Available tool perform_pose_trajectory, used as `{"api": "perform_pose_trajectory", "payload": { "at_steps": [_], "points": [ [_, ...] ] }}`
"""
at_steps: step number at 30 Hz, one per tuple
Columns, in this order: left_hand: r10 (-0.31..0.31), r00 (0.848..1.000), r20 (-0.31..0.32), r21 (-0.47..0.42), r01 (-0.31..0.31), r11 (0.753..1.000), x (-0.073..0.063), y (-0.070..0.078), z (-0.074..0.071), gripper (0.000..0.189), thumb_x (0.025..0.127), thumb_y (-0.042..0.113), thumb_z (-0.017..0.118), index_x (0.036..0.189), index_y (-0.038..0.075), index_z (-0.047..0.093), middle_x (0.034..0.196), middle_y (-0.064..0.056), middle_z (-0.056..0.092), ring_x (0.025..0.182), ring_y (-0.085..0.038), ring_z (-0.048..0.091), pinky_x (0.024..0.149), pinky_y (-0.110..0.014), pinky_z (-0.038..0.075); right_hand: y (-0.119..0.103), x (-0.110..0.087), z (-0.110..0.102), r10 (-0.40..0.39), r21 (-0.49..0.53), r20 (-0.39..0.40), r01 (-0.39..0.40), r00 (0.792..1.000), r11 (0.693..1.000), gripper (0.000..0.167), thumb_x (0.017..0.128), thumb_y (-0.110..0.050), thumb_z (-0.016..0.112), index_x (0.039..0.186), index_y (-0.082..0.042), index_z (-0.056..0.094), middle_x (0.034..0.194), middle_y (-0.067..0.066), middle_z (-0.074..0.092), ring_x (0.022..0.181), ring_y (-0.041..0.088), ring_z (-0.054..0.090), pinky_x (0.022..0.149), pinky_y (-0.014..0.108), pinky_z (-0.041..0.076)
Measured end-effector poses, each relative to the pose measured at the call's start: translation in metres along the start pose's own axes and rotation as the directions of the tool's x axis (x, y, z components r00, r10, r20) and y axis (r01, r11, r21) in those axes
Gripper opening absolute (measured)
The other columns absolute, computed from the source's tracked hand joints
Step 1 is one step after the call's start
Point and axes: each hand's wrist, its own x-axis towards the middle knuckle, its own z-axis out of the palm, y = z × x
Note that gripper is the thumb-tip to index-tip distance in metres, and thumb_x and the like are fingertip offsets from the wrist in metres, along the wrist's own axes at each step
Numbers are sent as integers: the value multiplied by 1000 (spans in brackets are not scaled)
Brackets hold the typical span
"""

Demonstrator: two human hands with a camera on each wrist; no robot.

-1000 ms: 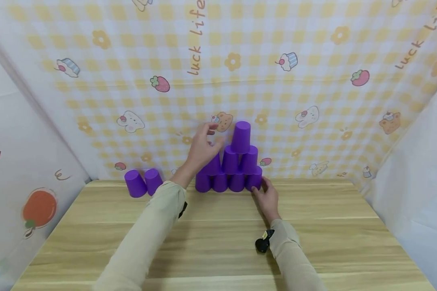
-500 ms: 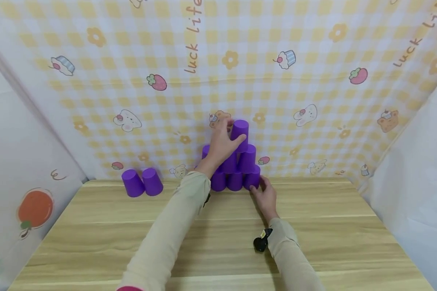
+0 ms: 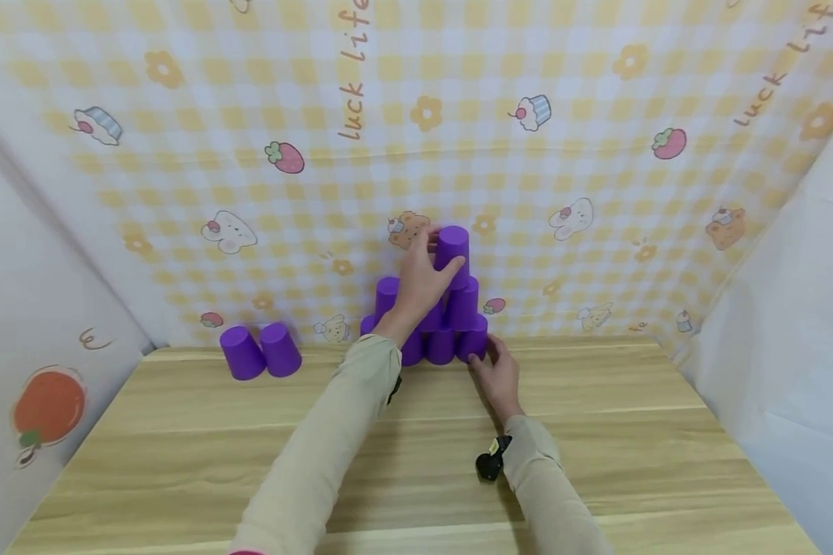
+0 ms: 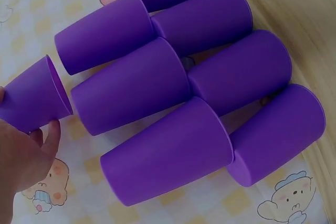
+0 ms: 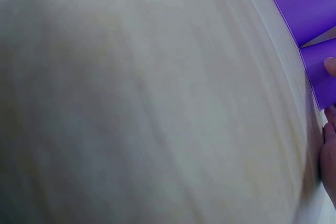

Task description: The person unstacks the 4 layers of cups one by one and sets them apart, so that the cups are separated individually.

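Note:
Upside-down purple cups stand in a stacked pyramid against the back wall. My left hand (image 3: 419,281) holds the single cup on top (image 3: 453,245) between thumb and fingers. In the left wrist view, that top cup (image 4: 34,95) has its rim right by the bases of the second-row cups (image 4: 131,87). The bottom row (image 4: 241,72) runs beneath them, partly hidden behind my left arm in the head view. At the lower right, my right hand (image 3: 497,378) grips the end cup (image 3: 470,339), its thumb (image 5: 330,66) on the front and fingers around the right side.
Two more upside-down purple cups (image 3: 262,353) stand side by side on the table's left. The wooden table (image 3: 597,432) ends at a checked cloth wall (image 3: 493,177), with white sheets (image 3: 770,370) on both sides.
My left hand has moved right, from beside the top cup to around it. The right hand stays at the end cup of the bottom row. The head view has shifted slightly.

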Motion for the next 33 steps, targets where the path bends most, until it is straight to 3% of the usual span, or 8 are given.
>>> {"api": "perform_pose_trajectory", "payload": {
  "at_steps": [3, 10, 18, 23, 28, 33],
  "points": [
    [24, 1000, 5, -5, -24, 1000, -2, 4, -4, 51, 83, 12, 71, 127, 4, 46, 117, -9, 55, 105, -21, 54, 85, -26, 48, 1, 0, 0, -10, 1, -3, 10, 1000, 1000, 50, 84, -2, 65, 130, 4, 47, 129, 23, 51, 121, 32, 46, 103, 35, 36],
    [98, 995, 1, -26, -98, 995, -8, 18, -29, 53, 81, 11, 72, 127, 1, 46, 118, -11, 55, 103, -22, 55, 77, -29, 53, 0, -2, 4, -11, 2, -1, 11, 1000, 1000, 50, 84, -2, 65, 130, 4, 47, 129, 22, 50, 122, 32, 46, 103, 35, 37],
    [80, 996, -27, -124, -83, 989, -11, 22, -73, 52, 82, 10, 72, 126, 3, 47, 115, -12, 57, 100, -22, 56, 77, -36, 54, 0, -2, -1, -8, 5, -1, 8, 1000, 1000, 51, 85, -4, 65, 131, 4, 45, 129, 23, 50, 121, 34, 46, 103, 38, 37],
    [46, 996, -72, -151, -56, 987, -22, 25, -109, 54, 82, 12, 72, 128, 2, 46, 119, -13, 56, 104, -23, 55, 80, -37, 54, -1, -2, -1, -9, 1, -5, 9, 1000, 1000, 51, 84, -3, 65, 131, 5, 45, 129, 24, 50, 121, 34, 46, 103, 38, 37],
    [57, 991, -119, -69, -65, 995, -35, 27, -139, 54, 81, 10, 72, 128, 4, 47, 118, -9, 58, 102, -19, 55, 77, -30, 54, -3, -3, -1, 7, 18, 1, -7, 1000, 1000, 51, 84, -3, 65, 131, 5, 45, 130, 23, 49, 122, 34, 45, 103, 37, 36],
    [66, 991, -115, 67, -59, 996, -50, 15, -161, 55, 81, 10, 73, 129, 4, 46, 118, -10, 58, 104, -22, 55, 76, -35, 55, -4, -4, 1, 4, 10, -1, -4, 1000, 1000, 50, 85, -3, 65, 130, 4, 46, 130, 23, 50, 122, 33, 45, 104, 36, 36]
  ]
}}
